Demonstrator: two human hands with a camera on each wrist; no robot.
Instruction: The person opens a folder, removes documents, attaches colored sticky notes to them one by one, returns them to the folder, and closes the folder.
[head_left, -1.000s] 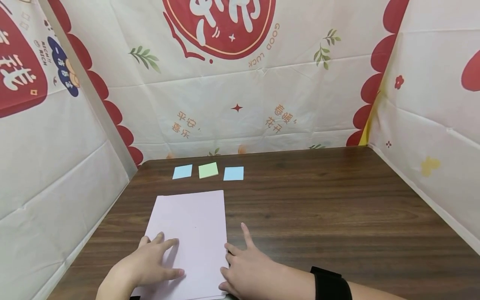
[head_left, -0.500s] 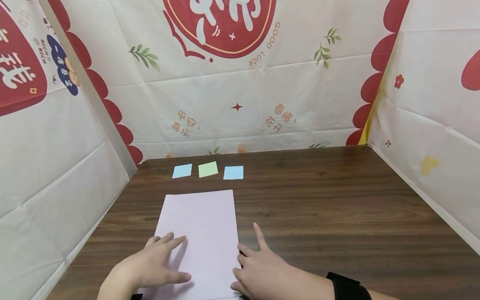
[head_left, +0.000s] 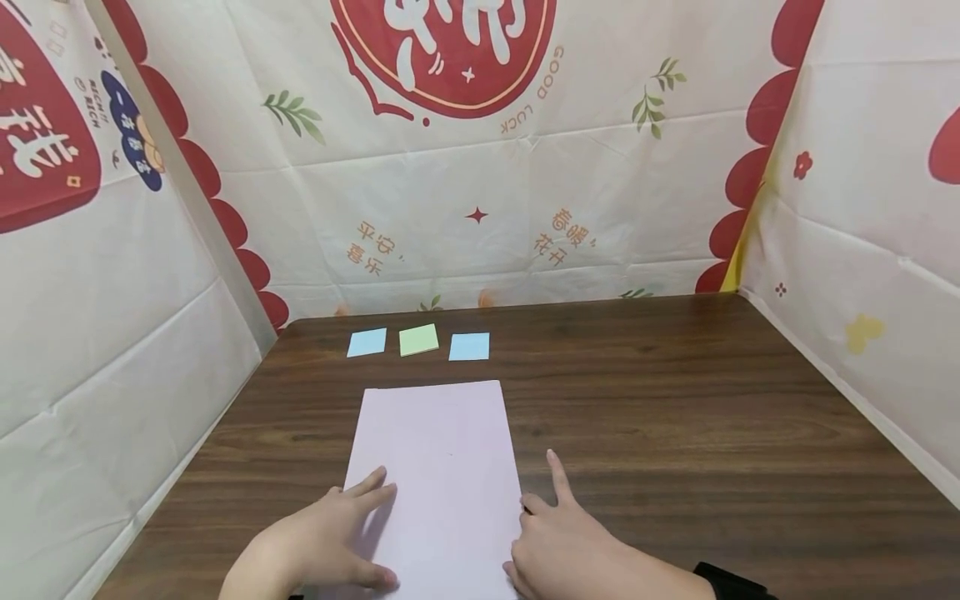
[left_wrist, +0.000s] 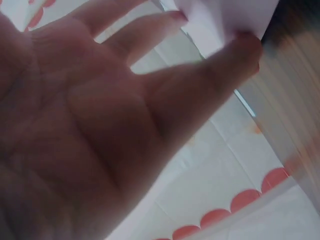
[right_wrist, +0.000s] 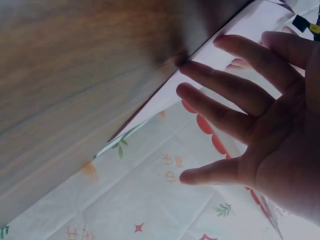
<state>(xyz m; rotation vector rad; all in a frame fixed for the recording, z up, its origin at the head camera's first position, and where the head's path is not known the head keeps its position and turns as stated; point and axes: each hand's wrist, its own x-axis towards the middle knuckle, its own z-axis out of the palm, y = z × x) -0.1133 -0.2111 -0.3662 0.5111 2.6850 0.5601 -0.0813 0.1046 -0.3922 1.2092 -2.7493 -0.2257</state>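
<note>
We are pressing the left hand flat on the near left part of a pale pink sheet, fingers spread and nearly straight, gripping nothing. The right hand is lying open at the sheet's near right edge; its fingers are extended and resting against that edge, with the forefinger pointing far across the table. Placed one on each side, the two flat palms are probably steadying the sheet so that it lies square. The sheet is lying flat on the near left half of the dark wooden table, its long side running from near to far. Beyond its far edge, three small notes are sitting in a row: a blue note, a green note and a second blue note. Printed cloth is walling the table on three sides.
</note>
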